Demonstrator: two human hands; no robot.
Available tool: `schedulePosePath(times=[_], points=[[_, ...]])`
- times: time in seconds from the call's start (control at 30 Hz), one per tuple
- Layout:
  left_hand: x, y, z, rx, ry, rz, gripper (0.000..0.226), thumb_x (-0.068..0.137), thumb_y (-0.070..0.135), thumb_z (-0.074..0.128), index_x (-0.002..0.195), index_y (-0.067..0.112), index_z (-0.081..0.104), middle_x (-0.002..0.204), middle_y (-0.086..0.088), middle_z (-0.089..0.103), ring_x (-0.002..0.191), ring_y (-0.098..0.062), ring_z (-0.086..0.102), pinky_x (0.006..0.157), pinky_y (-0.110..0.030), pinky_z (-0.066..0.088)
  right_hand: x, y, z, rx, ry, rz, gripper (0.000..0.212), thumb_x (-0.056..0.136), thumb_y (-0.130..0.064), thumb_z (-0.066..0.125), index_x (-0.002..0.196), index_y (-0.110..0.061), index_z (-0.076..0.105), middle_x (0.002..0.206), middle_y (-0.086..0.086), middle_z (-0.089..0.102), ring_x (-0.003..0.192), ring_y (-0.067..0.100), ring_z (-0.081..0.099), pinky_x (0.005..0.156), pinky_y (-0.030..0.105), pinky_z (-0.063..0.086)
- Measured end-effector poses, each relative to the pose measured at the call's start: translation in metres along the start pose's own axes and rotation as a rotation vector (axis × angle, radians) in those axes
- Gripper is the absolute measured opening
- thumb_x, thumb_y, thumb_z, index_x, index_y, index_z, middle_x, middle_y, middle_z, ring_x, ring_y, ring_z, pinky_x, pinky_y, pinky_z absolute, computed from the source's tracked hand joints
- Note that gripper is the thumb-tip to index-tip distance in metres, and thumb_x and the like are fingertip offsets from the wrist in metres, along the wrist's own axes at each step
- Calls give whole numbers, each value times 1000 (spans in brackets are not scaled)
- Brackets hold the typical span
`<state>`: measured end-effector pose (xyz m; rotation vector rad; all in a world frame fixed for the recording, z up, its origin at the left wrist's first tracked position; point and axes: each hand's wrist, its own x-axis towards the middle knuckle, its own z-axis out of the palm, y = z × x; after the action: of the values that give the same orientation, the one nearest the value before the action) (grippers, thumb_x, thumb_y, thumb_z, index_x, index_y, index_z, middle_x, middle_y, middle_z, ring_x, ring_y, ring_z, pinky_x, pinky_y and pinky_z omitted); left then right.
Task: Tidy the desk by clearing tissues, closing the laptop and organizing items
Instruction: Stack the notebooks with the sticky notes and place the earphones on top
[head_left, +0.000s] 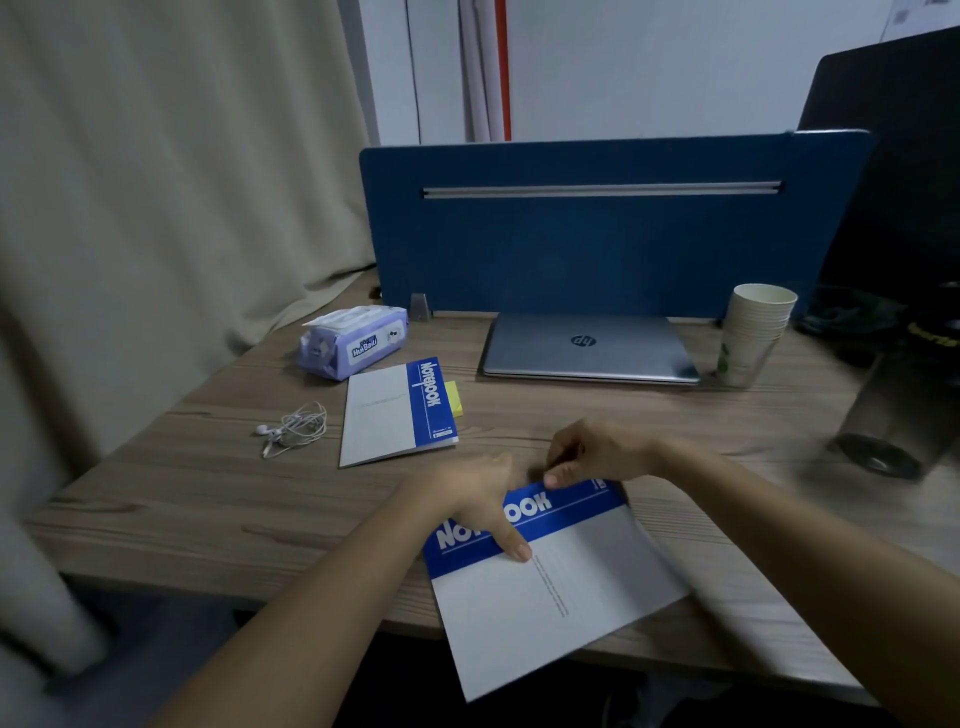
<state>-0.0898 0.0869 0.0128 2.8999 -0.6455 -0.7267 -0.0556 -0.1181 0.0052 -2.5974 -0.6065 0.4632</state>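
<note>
A blue-and-white notebook (550, 592) lies tilted at the desk's front edge, its lower corner hanging over. My left hand (478, 506) grips its blue spine band, thumb on the cover. My right hand (592, 452) pinches the notebook's far upper edge with curled fingers. A second, matching notebook (389, 415) lies flat further back, with a yellow sticky pad (453, 397) poking out at its right side. The silver laptop (589, 348) sits shut against the blue divider. A purple tissue pack (356, 340) lies at the back left.
White earphones (293, 428) lie coiled left of the far notebook. A stack of paper cups (753, 335) stands right of the laptop. A dark metal bottle (893, 415) and a black bag (893, 208) fill the right side. The blue divider (597, 234) backs the wooden desk (182, 493).
</note>
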Motion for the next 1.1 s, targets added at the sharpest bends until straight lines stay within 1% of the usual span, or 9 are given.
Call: schedulePosePath(times=[0.13,0.3,0.43,0.53,0.67,0.77,0.87,1.0,1.1], points=[[8,-2,4,-47,39,-18,68,67,54,82,109,25,37,102,3,63,79,-13,66,68,-31,58,-1,-8,-1,-61,-119,-5,33,72,-46,80,95,-27,66,98,-7,70,89,12,65,81,31,54],[15,-8,5,-177,219,20,64,70,43,84,117,35,41,110,10,58,86,-7,60,66,-27,53,2,-11,-1,-162,-130,-57,9,84,-34,70,85,-31,62,90,-6,67,83,14,62,79,34,52],[12,-22,-10,-251,490,47,52,71,41,80,113,39,50,114,14,64,99,-10,63,85,-42,56,1,-7,-8,-76,57,-89,34,88,-14,66,64,-31,48,69,-15,51,63,1,47,62,22,37],[6,-45,-29,-269,672,-3,54,73,39,79,118,38,50,117,14,63,106,-13,60,93,-45,50,0,-1,-16,26,179,-40,28,91,-15,62,68,-27,51,79,-6,60,74,7,54,67,27,40],[2,-89,-38,-417,843,-127,73,79,35,74,141,25,37,141,-3,51,123,-26,51,102,-46,43,6,-1,-11,404,317,105,13,97,-22,56,84,-20,60,83,-3,68,76,11,64,63,26,49],[4,-115,-29,-570,825,-239,71,86,39,68,144,17,34,143,-11,49,124,-29,52,100,-39,41,26,-14,-3,633,350,225,12,98,-22,55,100,-12,61,96,6,71,88,21,68,76,37,57],[4,-128,-12,-712,697,-307,72,89,46,63,145,13,32,144,-15,48,127,-30,50,105,-42,40,49,-36,8,752,336,291,5,98,-16,54,98,-12,58,96,6,68,84,18,67,66,31,55],[4,-140,4,-702,621,-319,76,90,50,60,147,10,29,151,-14,42,133,-28,46,108,-43,38,82,-60,24,915,349,302,14,98,-1,45,107,-3,55,104,15,67,81,21,66,65,33,54],[2,-147,3,-696,592,-343,79,90,52,58,150,12,25,154,-11,38,135,-27,44,108,-38,36,105,-76,33,949,360,269,21,94,7,42,98,-5,58,109,17,68,83,22,66,66,31,52]])
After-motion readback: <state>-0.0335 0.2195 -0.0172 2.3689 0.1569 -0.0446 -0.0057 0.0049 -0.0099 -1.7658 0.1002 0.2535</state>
